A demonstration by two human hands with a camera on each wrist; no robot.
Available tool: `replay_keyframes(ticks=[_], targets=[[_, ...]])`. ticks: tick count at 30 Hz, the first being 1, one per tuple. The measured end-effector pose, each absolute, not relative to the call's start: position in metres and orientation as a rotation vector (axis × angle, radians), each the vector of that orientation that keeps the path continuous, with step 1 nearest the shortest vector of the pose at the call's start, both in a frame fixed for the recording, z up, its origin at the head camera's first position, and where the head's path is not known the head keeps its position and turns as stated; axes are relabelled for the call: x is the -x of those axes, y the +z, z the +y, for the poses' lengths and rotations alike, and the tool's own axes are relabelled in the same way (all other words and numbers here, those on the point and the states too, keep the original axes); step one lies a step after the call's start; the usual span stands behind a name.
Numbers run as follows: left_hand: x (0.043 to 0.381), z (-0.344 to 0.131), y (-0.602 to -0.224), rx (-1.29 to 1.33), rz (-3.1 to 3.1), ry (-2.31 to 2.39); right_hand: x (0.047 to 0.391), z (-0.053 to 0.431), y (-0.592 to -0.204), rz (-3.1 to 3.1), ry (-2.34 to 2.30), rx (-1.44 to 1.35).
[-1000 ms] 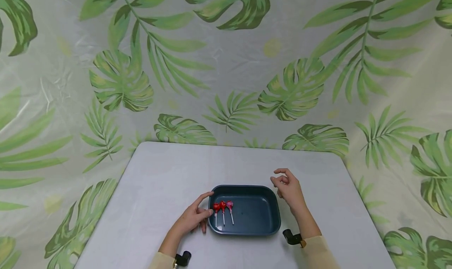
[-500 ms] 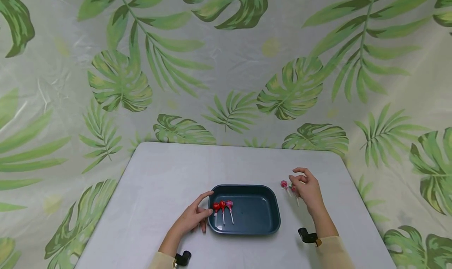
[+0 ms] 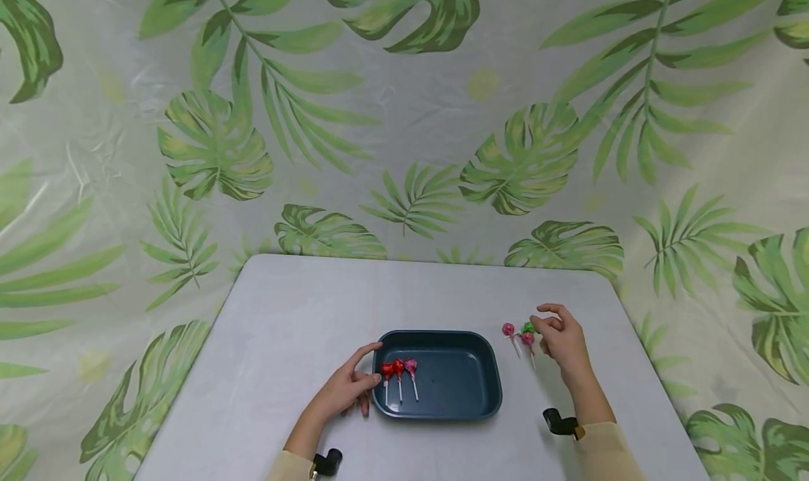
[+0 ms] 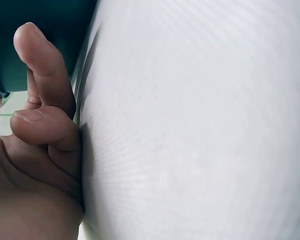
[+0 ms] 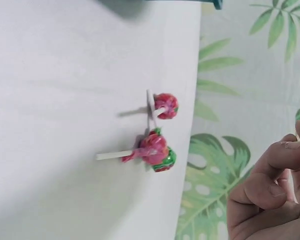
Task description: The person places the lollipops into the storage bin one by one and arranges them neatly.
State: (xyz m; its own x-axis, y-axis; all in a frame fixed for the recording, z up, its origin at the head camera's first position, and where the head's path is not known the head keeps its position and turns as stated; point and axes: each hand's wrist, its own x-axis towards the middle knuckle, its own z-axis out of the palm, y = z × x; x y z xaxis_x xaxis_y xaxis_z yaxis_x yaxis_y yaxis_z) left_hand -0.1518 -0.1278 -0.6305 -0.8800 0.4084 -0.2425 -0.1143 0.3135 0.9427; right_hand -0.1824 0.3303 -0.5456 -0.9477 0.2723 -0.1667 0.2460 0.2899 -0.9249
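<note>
My left hand lies at the left side of a dark blue tray, its index finger and thumb touching the rim. In the left wrist view, fingers rest against the outer tray wall. Inside the tray, two red lollipops and a pink lollipop lie side by side, sticks toward me. To the right of the tray, my right hand hovers with loosely bent fingers, holding nothing. Just left of its fingertips lie a pink lollipop, another pink lollipop and a green lollipop partly beneath it.
Everything stands on a white table with rounded far corners. Behind it hangs a pale cloth printed with green leaves. Each wrist carries a small black camera.
My right hand has moved right from beside the tray's far right corner, going over the loose lollipops and uncovering them. My left hand and the tray have stayed put.
</note>
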Motion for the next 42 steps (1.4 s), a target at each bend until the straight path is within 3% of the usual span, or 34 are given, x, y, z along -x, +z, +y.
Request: replay_keyframes(ticks=[21, 42], targets=[[0.152, -0.128, -0.630, -0.263, 2.154, 1.591, 0.186, 0.345, -0.597, -2.698, 1.583, 0.579], [0.151, -0.128, -0.631, -0.242, 2.152, 1.589, 0.189, 0.342, -0.623, -2.813, 1.378, 0.590]])
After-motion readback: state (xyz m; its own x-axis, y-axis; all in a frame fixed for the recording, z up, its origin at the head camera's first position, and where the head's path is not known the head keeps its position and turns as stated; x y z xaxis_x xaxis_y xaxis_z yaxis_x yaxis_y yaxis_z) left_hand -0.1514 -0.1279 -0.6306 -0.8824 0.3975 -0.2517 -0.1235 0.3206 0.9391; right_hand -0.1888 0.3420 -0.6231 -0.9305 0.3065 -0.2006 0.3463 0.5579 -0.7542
